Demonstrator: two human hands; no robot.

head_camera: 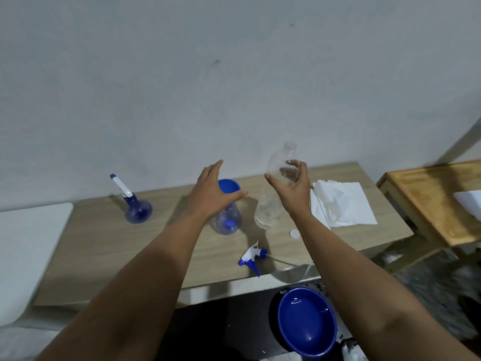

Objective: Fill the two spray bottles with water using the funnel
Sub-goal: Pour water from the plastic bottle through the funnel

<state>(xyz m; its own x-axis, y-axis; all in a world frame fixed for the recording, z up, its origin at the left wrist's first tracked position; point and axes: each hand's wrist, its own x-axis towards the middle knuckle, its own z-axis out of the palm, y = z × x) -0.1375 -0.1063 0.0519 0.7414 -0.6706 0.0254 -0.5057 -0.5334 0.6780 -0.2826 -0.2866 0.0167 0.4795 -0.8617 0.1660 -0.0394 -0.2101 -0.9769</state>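
Observation:
A blue spray bottle (226, 222) without its head stands mid-table with a blue funnel (230, 186) in its neck. My left hand (213, 190) hovers flat over the funnel, fingers spread, thumb by the rim. A tall clear bottle (272, 204), uncapped and nearly empty, stands just to the right. My right hand (292, 187) wraps its upper part, thumb in front and fingers behind. A second blue spray bottle (138, 211) with its spray head on stands at the left. A loose white-and-blue spray head (252, 257) lies near the table's front edge.
A small white cap (294, 233) lies on the wooden table (104, 251). White paper towels (341, 204) sit at the right. A blue bowl (305, 321) rests below the front edge. A wooden stool (437, 199) stands at the right, the wall close behind.

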